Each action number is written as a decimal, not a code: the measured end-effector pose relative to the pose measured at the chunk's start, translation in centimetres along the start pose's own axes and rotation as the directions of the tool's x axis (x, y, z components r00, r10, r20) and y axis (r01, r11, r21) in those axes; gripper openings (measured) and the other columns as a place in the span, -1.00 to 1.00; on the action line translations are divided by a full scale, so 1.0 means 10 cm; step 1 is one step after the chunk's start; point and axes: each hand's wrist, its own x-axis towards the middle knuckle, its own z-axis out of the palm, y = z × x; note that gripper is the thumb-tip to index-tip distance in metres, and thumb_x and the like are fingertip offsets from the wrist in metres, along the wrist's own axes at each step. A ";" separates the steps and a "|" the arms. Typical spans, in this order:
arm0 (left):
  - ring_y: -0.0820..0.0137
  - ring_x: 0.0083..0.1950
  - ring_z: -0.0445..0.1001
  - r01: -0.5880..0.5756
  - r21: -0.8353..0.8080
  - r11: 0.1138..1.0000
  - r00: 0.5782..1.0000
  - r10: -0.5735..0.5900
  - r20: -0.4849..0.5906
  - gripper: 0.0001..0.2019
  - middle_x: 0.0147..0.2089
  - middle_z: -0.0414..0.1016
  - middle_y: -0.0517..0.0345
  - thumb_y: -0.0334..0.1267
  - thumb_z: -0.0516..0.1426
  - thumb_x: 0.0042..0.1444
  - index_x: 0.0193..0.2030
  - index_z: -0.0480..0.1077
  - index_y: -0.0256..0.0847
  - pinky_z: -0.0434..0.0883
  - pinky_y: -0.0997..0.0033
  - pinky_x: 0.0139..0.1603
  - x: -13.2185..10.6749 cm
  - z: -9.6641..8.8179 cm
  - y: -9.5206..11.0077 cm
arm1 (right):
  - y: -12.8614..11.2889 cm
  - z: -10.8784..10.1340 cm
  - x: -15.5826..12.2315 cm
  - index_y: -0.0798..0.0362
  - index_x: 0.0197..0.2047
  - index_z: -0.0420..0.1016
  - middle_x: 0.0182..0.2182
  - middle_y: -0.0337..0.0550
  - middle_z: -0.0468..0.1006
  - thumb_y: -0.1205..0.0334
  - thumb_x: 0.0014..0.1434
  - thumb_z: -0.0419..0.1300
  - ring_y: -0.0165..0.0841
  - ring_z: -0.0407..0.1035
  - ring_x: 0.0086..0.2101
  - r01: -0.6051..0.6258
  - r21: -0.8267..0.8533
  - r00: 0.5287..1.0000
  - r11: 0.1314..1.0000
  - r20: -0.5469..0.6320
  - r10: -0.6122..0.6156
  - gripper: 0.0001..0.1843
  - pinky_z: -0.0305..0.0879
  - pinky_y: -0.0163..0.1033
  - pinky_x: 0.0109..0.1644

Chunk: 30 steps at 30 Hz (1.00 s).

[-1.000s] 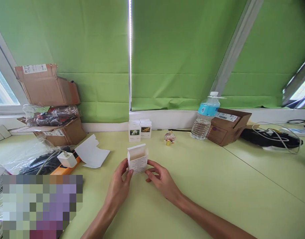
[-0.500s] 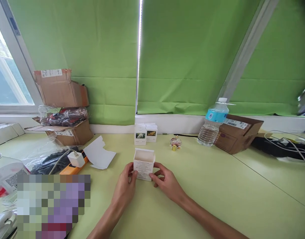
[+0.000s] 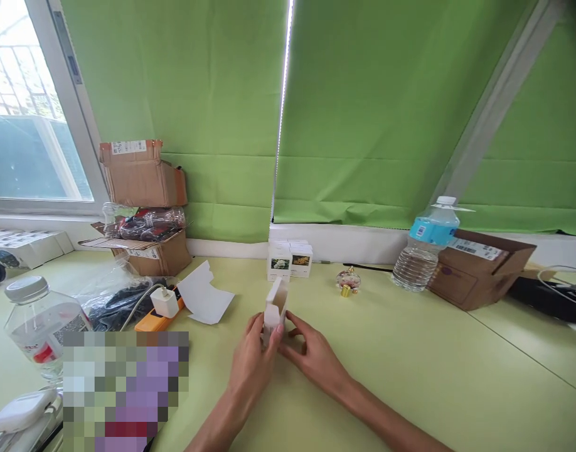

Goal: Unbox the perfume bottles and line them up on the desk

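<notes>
1. The small white box [image 3: 271,317] is in the middle, between the two hands, just above or on the bench [image 3: 386,376]; I can't tell which. A thin side faces us. Its top is open, but I can't see down to the bottom.
2. The left hand [image 3: 251,359] grips the box. Its thumb is on the near side, and the other fingers go round the left side, where their tips are hidden.
3. The right hand [image 3: 317,359] grips the box low on its right side with bent fingers. Some of its fingertips are hard to make out. Both arms are cut off at the bottom.
4. Behind the box stand white packs with flower pictures [image 3: 290,261]. The front ones hide some of the others, and the words are too small to read.
5. To the right of the packs is a little glass pot [image 3: 349,280] with gold bits. A gold cap [image 3: 346,291] sits in front and covers part of it.
6. To the left lies a torn white paper [image 3: 205,294], near a white plug [image 3: 165,304] on an orange bar [image 3: 151,322].
7. Blurry squares hide something at the lower left. They also cover part of a clear bottle [image 3: 36,323].
8. On the right, a water bottle [image 3: 418,254] hides one edge of a brown box [image 3: 476,269]. A black bag [image 3: 544,295] is cut off at the picture's edge.
</notes>
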 end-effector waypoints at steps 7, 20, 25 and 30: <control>0.18 0.17 0.37 0.056 -0.077 0.995 0.998 -0.057 -0.011 -0.46 0.20 0.37 -0.07 0.07 -0.01 0.20 0.24 0.21 -0.15 0.29 0.24 0.12 0.07 -0.02 -0.10 | -0.14 0.25 0.41 0.00 0.04 0.43 -0.19 -0.09 0.60 0.17 0.15 0.11 -0.27 0.47 -0.26 0.053 -0.165 0.998 0.985 -0.037 -0.060 -0.62 0.30 -0.29 -0.22; 0.40 -0.41 0.26 0.181 -0.120 0.976 0.969 -0.198 -0.150 -0.52 -0.42 0.33 0.20 0.19 -0.03 0.14 -0.19 0.39 -0.20 0.19 0.43 -0.38 0.16 -0.04 -0.14 | -0.12 0.68 1.75 0.16 -0.35 0.52 -0.52 -0.09 0.57 0.04 0.11 0.20 -0.39 0.42 -0.55 -0.147 -0.266 0.989 0.953 -0.067 0.133 -0.69 0.17 -0.37 -0.52; 0.43 -0.43 0.20 0.204 -0.157 0.966 0.962 -0.228 -0.153 -0.54 -0.43 0.28 0.21 0.17 -0.08 0.18 -0.28 0.36 -0.20 0.14 0.45 -0.42 0.19 -0.02 -0.15 | -0.26 0.94 2.22 0.14 -0.34 0.55 -0.36 0.03 0.62 -0.03 0.02 0.28 -0.23 0.50 -0.32 -0.167 -0.322 0.985 0.932 -0.085 0.147 -0.65 0.24 -0.32 -0.37; 0.43 -0.43 0.22 0.156 -0.231 0.960 0.958 -0.204 -0.200 -0.54 -0.43 0.29 0.20 0.18 -0.07 0.18 -0.26 0.34 -0.21 0.21 0.43 -0.39 0.24 0.01 -0.24 | -0.47 1.19 2.56 0.11 -0.23 0.56 -0.21 0.07 0.61 -0.03 0.08 0.23 -0.16 0.49 -0.17 -0.155 -0.347 0.988 0.925 -0.066 0.141 -0.64 0.27 -0.26 -0.25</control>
